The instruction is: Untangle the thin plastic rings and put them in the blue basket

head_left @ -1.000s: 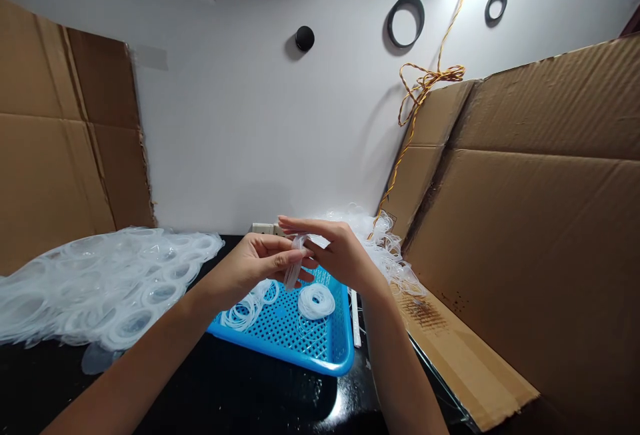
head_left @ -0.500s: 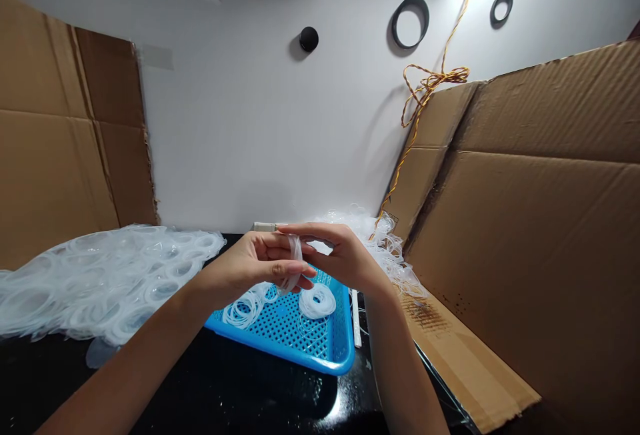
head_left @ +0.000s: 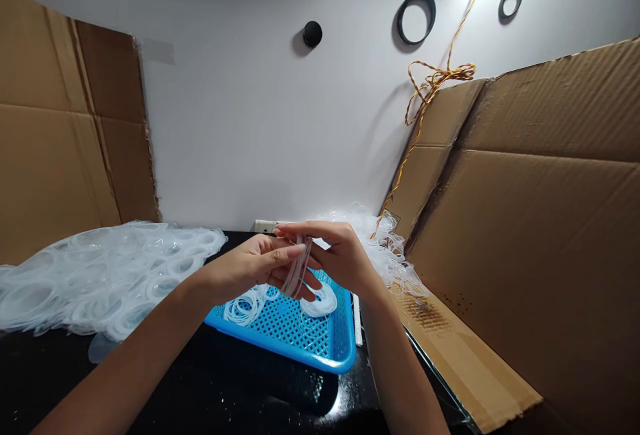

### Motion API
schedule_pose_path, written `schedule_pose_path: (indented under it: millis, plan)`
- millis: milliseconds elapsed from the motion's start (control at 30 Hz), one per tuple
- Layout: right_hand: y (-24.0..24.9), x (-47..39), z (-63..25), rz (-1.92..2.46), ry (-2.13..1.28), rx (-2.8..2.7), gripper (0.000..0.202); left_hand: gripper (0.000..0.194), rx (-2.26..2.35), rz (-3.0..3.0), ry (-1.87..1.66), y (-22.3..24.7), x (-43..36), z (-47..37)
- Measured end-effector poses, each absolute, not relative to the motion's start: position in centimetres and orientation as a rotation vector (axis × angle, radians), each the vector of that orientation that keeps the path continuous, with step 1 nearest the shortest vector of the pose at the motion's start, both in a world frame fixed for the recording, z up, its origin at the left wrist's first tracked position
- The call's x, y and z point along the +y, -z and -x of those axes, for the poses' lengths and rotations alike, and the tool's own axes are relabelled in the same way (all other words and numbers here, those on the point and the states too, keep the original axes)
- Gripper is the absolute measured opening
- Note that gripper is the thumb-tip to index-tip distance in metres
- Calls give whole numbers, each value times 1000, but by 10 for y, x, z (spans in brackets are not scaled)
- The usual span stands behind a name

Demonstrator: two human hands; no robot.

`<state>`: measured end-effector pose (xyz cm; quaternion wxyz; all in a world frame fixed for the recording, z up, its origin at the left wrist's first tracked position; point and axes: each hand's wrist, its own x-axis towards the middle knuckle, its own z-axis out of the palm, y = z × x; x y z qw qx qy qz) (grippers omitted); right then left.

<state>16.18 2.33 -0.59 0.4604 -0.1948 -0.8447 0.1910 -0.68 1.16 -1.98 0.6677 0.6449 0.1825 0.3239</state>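
A bundle of thin translucent white rings (head_left: 298,269) is held between my two hands, above a blue perforated basket (head_left: 295,353). My left hand (head_left: 250,263) is closed on the bundle, with its thumb across the near side and some fingers passing through the rings. From the far side my right hand (head_left: 343,251) grips the upper part of the same bundle; some of its fingertips are hidden. Below, a loose coil of white rings (head_left: 245,306) lies at the basket's left, and a thicker coil (head_left: 320,300) at its right.
Bagged white rings (head_left: 115,275) are heaped at left. Loose rings (head_left: 395,255) pile up behind my right hand. Cardboard walls (head_left: 545,235) flank the black table (head_left: 240,388). A twisted yellow cord (head_left: 417,135) hangs at right, and black rings (head_left: 417,18) are on the white wall.
The ring bundle has turned between my hands and now spreads into a wider, more visible loop. My left thumb has risen and the left fingers have spread below it.
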Motion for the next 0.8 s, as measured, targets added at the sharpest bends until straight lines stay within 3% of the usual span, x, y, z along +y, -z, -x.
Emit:
schedule_pose_path:
  millis: [333,600,700,800]
  plan:
    - [5,22,-163,514,-464,-1995,33,13,585,-1554,-884,13,1,5]
    - [3,19,-163,636,-528,-1838,23,22,512,-1518,-836,11,-4,7]
    - [2,17,-164,587,-463,-1875,20,18,468,-1602,-787,11,-4,8]
    - [1,12,-164,476,-335,-1952,18,26,465,-1698,-775,12,-4,9]
